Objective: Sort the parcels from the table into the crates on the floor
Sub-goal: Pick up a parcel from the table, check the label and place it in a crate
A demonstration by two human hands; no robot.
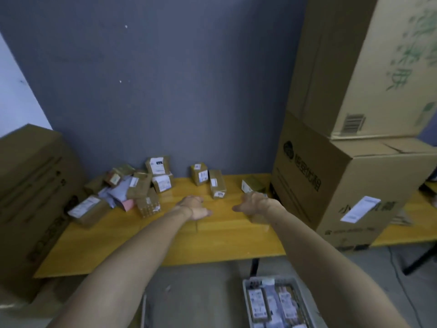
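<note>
Yellow wooden table (165, 242) against a dark wall, both arms stretched out over it. Left hand (194, 207) hovers low over bare tabletop, fingers loosely curled downward, nothing in it. Right hand (254, 204) reaches forward with fingers spread and bent; a small brown parcel (257, 219) sits right under its wrist, but whether the hand touches it I cannot tell, no clear grip visible.

Parcels remaining: a jumbled pile (132, 185) at the left-back of the table, mixed cardboard boxes and pale poly mailers, one pink piece. Two small boxes (208, 179) stand just ahead of the hands near the wall, leaning together. Another labelled box (251, 184) lies beyond the right hand, close to the big cardboard cartons (343, 181) stacked on the table's right end. More cartons on the left.

Grey crate (305, 301) on the floor, bottom right, already holds several labelled parcels laid flat.

Step, as I read it: reach phase of the next pick, hands empty, sorting well under way but most of the pile untouched. Next move calls for closing each hand on a nearby small box, the pair ahead or the one under the right wrist, then carrying it down to the crate. Leaning boxes may topple if nudged.
</note>
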